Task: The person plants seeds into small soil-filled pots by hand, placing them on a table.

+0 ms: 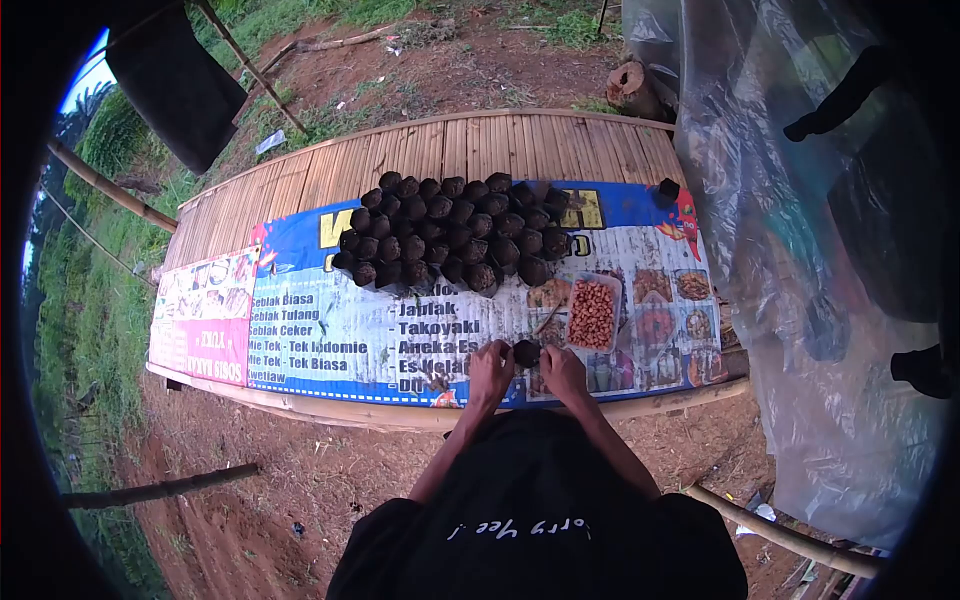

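A small black planting bag [526, 353], its opening facing up, sits at the front edge of the table between my two hands. My left hand [490, 366] pinches its left side, and my right hand [562, 368] has its fingers closed at the right side. Just beyond my right hand stands a clear plastic tub [618, 308] of reddish-brown seeds [594, 313]. A thin stick [547, 319] lies left of the tub. Farther back, several black planting bags filled with dark soil [440, 232] stand packed upright in rows.
A printed menu banner [300, 345] covers much of the bamboo-slat table [400, 150]. One lone black bag [668, 188] sits at the back right. Clear plastic sheeting [760, 300] hangs along the right, and bamboo poles [110, 190] stand at the left.
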Demonstrator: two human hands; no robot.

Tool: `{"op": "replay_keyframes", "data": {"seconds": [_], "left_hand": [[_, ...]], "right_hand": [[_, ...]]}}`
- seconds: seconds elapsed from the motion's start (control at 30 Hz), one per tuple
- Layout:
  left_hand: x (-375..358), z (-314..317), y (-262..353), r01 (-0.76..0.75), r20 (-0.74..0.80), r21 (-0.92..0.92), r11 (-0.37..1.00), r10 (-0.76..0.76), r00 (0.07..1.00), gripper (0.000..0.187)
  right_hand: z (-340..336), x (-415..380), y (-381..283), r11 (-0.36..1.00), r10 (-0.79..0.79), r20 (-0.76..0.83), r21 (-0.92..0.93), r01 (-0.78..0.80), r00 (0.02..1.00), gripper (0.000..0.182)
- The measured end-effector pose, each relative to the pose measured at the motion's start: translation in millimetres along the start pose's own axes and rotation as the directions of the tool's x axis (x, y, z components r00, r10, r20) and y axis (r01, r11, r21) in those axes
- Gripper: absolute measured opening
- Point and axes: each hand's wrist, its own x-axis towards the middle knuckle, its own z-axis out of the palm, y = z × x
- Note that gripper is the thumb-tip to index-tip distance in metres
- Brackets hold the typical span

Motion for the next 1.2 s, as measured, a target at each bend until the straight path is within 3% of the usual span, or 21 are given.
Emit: {"op": "replay_keyframes", "data": {"seconds": [0.17,0.27,0.37,0.43,0.57,0.63,0.77,0.83,1.2], "left_hand": [[-2,3,-11,-0.019,0.032,0.022,1.000,0.019,0.999,0.009],[4,-2,-4,-0.130,0.052,0.033,0.991,0.128,0.990,0.012],[11,-4,1,-0.060,0.062,0.041,0.997,0.058,0.996,0.014],[12,-6,0,-0.075,0.091,0.040,0.996,0.071,0.993,0.015],[18,-5,-7,-0.114,0.162,0.043,0.993,0.105,0.981,0.016],[17,-4,-12,-0.112,0.155,0.034,0.993,0.106,0.982,0.015],[13,-5,-11,-0.075,0.119,0.028,0.997,0.071,0.990,0.014],[10,-5,-9,-0.056,0.121,0.037,0.998,0.051,0.991,0.014],[3,-2,-7,-0.028,0.097,0.002,1.000,0.028,0.995,0.015]], "right_hand": [[2,0,2,0.997,0.070,0.035,0.023,-0.071,0.997,0.021],[-6,-1,-4,0.995,0.094,0.041,-0.038,-0.093,0.995,0.024],[-6,-4,-4,0.993,0.118,-0.031,0.026,-0.117,0.993,0.022],[-15,-6,-8,0.964,-0.060,-0.016,0.258,0.062,0.998,0.018],[-25,-11,-13,0.971,-0.052,0.143,0.237,0.016,0.988,0.014],[-22,-11,-9,0.980,-0.139,0.077,0.154,0.126,0.987,0.015],[-26,-9,-11,0.986,-0.130,0.084,0.117,0.120,0.988,0.019],[-25,-8,-13,0.979,-0.169,0.141,-0.087,0.182,0.975,0.023],[-8,-12,-22,0.844,-0.222,0.225,-0.443,0.302,0.949,0.022]]}}
